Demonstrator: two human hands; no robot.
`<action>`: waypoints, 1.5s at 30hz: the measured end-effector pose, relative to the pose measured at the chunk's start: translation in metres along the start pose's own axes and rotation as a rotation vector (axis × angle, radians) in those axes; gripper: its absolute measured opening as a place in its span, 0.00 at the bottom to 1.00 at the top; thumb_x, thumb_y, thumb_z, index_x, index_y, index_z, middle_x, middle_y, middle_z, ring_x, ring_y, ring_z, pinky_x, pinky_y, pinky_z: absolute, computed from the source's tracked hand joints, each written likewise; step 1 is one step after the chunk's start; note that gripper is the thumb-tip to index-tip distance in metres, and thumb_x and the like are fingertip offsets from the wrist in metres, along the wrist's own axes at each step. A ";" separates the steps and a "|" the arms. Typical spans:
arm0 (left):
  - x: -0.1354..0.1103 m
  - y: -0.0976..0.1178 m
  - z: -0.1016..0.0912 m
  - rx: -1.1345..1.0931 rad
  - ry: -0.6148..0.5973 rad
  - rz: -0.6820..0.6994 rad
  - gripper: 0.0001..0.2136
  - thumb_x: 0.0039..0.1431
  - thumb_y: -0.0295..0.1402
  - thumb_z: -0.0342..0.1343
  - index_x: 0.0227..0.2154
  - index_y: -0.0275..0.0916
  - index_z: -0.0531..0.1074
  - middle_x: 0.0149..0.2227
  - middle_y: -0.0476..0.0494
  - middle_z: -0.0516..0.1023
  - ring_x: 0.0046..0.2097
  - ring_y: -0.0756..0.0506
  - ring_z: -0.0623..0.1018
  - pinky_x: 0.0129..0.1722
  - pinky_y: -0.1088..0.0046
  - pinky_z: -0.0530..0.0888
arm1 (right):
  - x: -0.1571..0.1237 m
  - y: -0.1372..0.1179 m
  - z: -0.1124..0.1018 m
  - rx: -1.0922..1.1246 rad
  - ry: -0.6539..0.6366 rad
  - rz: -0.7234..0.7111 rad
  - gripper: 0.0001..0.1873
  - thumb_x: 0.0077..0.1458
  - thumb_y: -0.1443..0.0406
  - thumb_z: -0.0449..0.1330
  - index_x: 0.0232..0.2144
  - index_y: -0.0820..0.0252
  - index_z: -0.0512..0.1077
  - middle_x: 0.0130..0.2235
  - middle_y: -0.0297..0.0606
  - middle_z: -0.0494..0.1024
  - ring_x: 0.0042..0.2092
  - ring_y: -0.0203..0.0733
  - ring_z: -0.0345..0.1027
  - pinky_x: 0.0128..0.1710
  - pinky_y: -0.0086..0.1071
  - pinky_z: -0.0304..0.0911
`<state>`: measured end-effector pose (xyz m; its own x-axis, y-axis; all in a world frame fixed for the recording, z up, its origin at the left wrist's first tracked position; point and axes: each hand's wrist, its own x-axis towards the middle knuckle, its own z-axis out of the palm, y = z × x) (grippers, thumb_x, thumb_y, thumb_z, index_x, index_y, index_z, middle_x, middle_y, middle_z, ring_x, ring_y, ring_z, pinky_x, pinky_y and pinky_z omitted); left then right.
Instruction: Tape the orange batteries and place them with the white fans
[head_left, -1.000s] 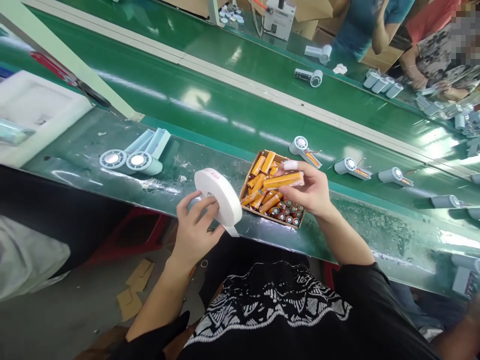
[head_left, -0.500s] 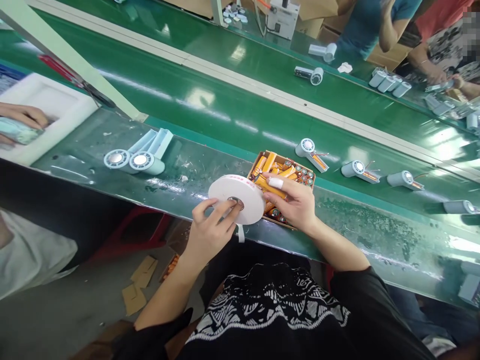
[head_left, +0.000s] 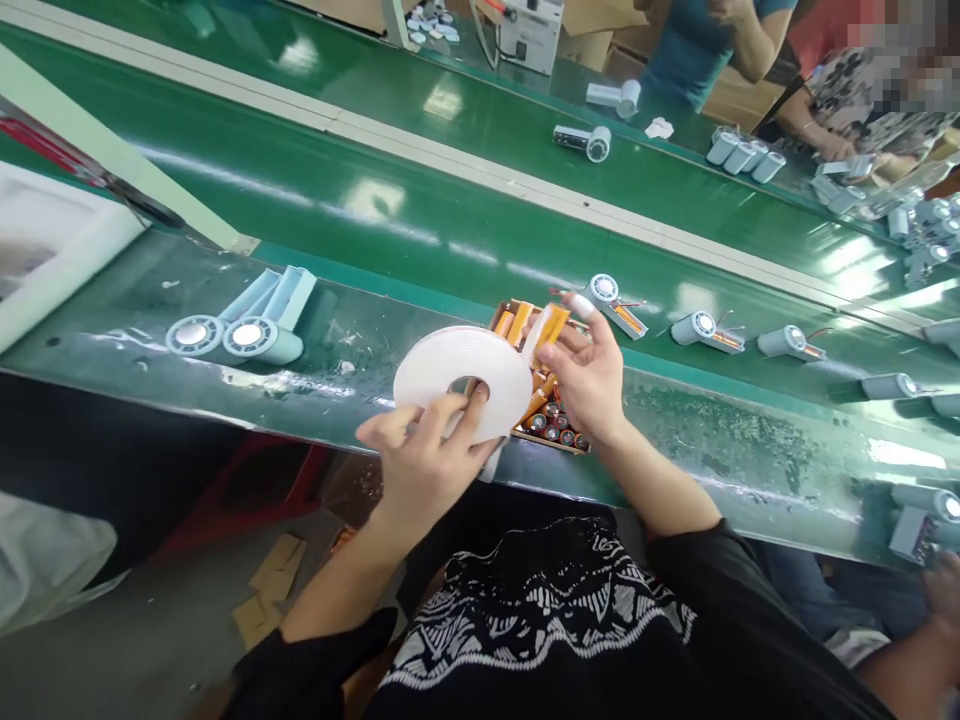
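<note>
My left hand [head_left: 427, 465] grips a large white roll of tape [head_left: 420, 375], with fingertips through its core. A short white strip hangs below the roll's lower edge. In my right hand [head_left: 592, 375] is an orange-wrapped battery pack [head_left: 551, 332], pinched between thumb and fingers, and a white strip lies along its left side. One fingertip of that hand wears a white wrap. Beneath both hands sits a cardboard box [head_left: 574, 447] of orange battery packs, partly hidden by the roll and my right hand.
Two light-blue fan housings [head_left: 262, 340] lie together on the bench to the left. Several grey fan units [head_left: 705, 328] with orange packs line the belt side at right. A white foam tray [head_left: 75, 240] and a slanted post [head_left: 112, 150] stand at left. Co-workers sit across the green conveyor [head_left: 450, 190].
My right hand has lifted an orange battery pack out of the box and tilted it up beside the roll. The tape roll now faces me more squarely. The view has shifted slightly right.
</note>
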<state>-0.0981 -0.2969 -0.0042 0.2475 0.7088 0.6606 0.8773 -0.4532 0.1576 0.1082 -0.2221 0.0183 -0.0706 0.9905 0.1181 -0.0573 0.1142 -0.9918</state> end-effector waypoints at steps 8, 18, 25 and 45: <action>-0.016 0.052 0.006 -0.373 -0.083 0.155 0.23 0.65 0.44 0.70 0.58 0.41 0.79 0.39 0.41 0.77 0.43 0.40 0.71 0.48 0.58 0.67 | -0.001 -0.010 -0.031 -0.103 0.328 -0.261 0.39 0.72 0.54 0.61 0.77 0.41 0.50 0.67 0.47 0.73 0.68 0.54 0.71 0.59 0.51 0.78; -0.089 -0.123 -0.001 -0.087 -0.370 -0.509 0.25 0.61 0.45 0.67 0.59 0.45 0.79 0.54 0.34 0.76 0.58 0.29 0.70 0.62 0.44 0.70 | -0.016 0.007 -0.145 0.027 0.592 -0.245 0.38 0.46 0.64 0.81 0.57 0.31 0.78 0.50 0.36 0.84 0.58 0.53 0.80 0.60 0.50 0.77; -0.012 -0.187 0.004 0.199 -0.209 -0.620 0.22 0.72 0.47 0.53 0.56 0.37 0.78 0.61 0.26 0.75 0.63 0.25 0.70 0.64 0.41 0.66 | -0.041 0.026 -0.153 -0.003 0.689 -0.100 0.34 0.43 0.59 0.81 0.53 0.36 0.81 0.47 0.43 0.86 0.54 0.59 0.82 0.61 0.59 0.75; 0.227 -0.094 0.195 0.044 -0.805 0.399 0.13 0.63 0.24 0.54 0.43 0.36 0.84 0.55 0.32 0.81 0.61 0.32 0.73 0.64 0.50 0.69 | 0.089 0.016 -0.156 -0.051 0.178 -0.291 0.32 0.50 0.54 0.80 0.52 0.48 0.70 0.47 0.37 0.87 0.50 0.47 0.84 0.50 0.40 0.82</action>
<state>-0.0442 0.0121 -0.0126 0.7357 0.6749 -0.0568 0.6754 -0.7373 -0.0123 0.2567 -0.1205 0.0056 0.1165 0.9133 0.3903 0.0003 0.3930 -0.9196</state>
